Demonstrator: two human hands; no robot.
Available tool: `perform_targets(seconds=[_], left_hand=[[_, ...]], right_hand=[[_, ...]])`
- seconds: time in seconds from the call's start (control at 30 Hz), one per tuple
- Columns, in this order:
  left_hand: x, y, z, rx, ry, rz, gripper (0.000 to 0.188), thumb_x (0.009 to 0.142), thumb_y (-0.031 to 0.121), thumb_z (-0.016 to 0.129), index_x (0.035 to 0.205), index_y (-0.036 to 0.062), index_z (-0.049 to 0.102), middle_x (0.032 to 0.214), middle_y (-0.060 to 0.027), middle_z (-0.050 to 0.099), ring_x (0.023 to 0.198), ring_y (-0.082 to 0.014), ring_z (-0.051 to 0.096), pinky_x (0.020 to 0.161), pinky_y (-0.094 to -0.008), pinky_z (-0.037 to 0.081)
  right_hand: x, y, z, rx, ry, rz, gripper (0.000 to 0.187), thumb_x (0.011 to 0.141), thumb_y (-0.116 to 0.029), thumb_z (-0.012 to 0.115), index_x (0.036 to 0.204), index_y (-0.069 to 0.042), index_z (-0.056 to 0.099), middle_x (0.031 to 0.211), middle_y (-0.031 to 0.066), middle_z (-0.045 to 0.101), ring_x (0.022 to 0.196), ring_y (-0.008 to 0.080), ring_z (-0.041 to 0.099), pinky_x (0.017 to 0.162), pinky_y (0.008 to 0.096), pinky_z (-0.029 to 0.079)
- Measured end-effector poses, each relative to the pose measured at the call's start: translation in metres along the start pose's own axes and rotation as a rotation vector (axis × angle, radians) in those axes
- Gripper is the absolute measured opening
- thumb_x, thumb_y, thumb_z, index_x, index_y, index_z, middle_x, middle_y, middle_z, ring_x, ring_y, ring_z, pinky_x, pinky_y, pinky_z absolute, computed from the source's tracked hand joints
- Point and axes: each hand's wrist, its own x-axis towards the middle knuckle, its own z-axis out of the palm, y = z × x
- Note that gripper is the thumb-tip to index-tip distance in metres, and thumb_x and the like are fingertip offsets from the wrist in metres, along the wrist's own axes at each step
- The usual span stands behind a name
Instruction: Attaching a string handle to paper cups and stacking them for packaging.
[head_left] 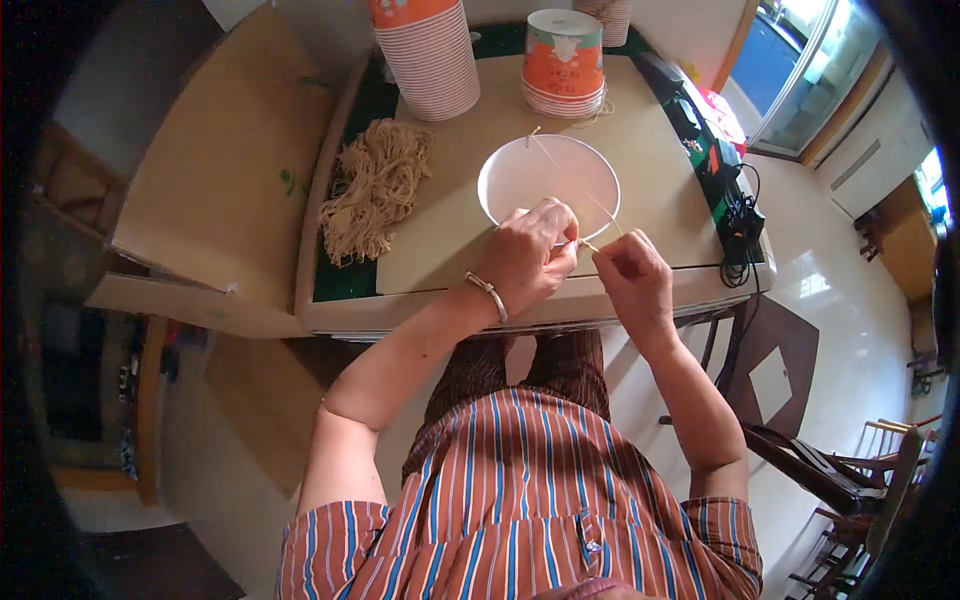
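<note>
A white paper tub (525,180), its open mouth facing up, stands at the near middle of the table. My left hand (535,250) is closed at its near rim, with the fingertips pinched on a thin tan cord (590,246). Just right of it, my right hand (638,275) pinches the same cord, which shows briefly between the two hands. Cord also passes through the tub's far rim, where a short knotted end (534,132) sticks up. My fingers hide the near rim. A thick bundle of loose tan cords (378,190) lies left of the tub.
Behind stand a tall stack of paper tubs (430,65) and a shorter orange stack (563,65). A large open cardboard box (225,160) adjoins the table's left side. Black cables (740,225) hang over the right edge. A dark chair (775,360) stands to the right.
</note>
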Motion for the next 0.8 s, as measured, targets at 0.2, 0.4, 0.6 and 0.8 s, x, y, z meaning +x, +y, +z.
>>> perform_targets(seconds=[0.2,0.4,0.6,0.8], left_hand=[[0.000,-0.002,0.001,0.052,0.022,0.040,0.014,0.083,0.006,0.067,0.093,0.0071,0.056,0.088,-0.0114,0.061,0.079,-0.0302,0.063,0.072,-0.0418,0.051],[0.002,0.000,0.003,0.028,0.005,0.030,0.016,0.084,0.007,0.070,0.095,0.0067,0.058,0.089,-0.0104,0.062,0.082,-0.0286,0.064,0.072,-0.0397,0.054],[0.002,-0.003,0.003,0.028,0.042,0.065,0.019,0.083,0.009,0.074,0.095,0.0070,0.059,0.089,-0.0102,0.062,0.080,-0.0274,0.064,0.070,-0.0384,0.054],[-0.001,-0.005,0.006,0.022,0.065,0.063,0.017,0.083,0.008,0.072,0.094,0.0071,0.059,0.087,-0.0098,0.062,0.078,-0.0276,0.064,0.068,-0.0380,0.053]], right_hand=[[0.002,0.003,0.006,0.036,-0.010,-0.039,0.012,0.087,-0.004,0.069,0.083,-0.002,0.059,0.078,0.0038,0.055,0.066,0.0088,0.051,0.060,0.0254,0.045],[0.000,-0.005,0.010,0.062,0.020,-0.007,0.023,0.088,-0.005,0.070,0.105,-0.005,0.056,0.074,0.0011,0.056,0.066,0.0074,0.055,0.060,0.0251,0.048],[0.003,-0.008,0.010,-0.069,-0.002,-0.121,0.020,0.088,-0.005,0.068,0.106,-0.007,0.060,0.081,0.0067,0.061,0.065,0.0140,0.060,0.059,0.0296,0.050],[0.003,-0.013,0.010,-0.156,0.018,-0.264,0.010,0.089,-0.006,0.065,0.098,-0.007,0.061,0.088,0.0097,0.062,0.069,0.0280,0.065,0.060,0.0368,0.053]])
